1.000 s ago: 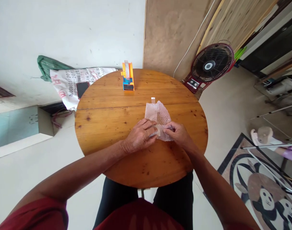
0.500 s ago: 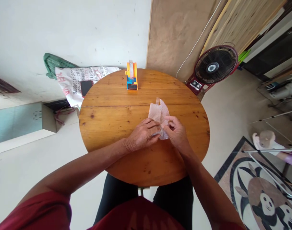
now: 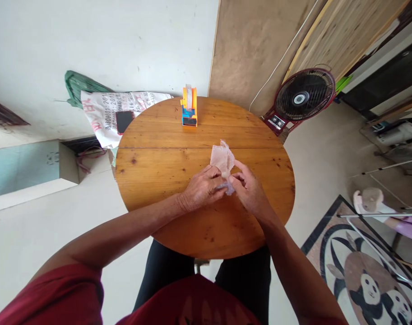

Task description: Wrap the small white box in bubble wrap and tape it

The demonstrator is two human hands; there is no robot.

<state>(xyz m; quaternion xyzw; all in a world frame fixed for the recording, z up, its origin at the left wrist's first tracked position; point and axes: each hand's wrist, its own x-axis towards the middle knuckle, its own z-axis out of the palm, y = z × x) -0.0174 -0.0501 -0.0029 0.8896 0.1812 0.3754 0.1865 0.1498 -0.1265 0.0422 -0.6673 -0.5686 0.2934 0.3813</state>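
While the left hand [image 3: 206, 187] is clamping the near end of the bubble wrap [image 3: 220, 155] between thumb and fingers, the right hand [image 3: 249, 190] is touching its right edge, forefinger and thumb standing apart; whether other fingers are gripping, the head view isn't showing. The wrap is lying on the round table [image 3: 158, 167].

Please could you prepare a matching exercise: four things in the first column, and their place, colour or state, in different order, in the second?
1. dispenser
2. wrap
3. fan
4. sack

A. white, with printed letters
B. touched by left hand and right hand
C. orange and blue
D. beyond table's right edge

Pairs: 1-C, 2-B, 3-D, 4-A
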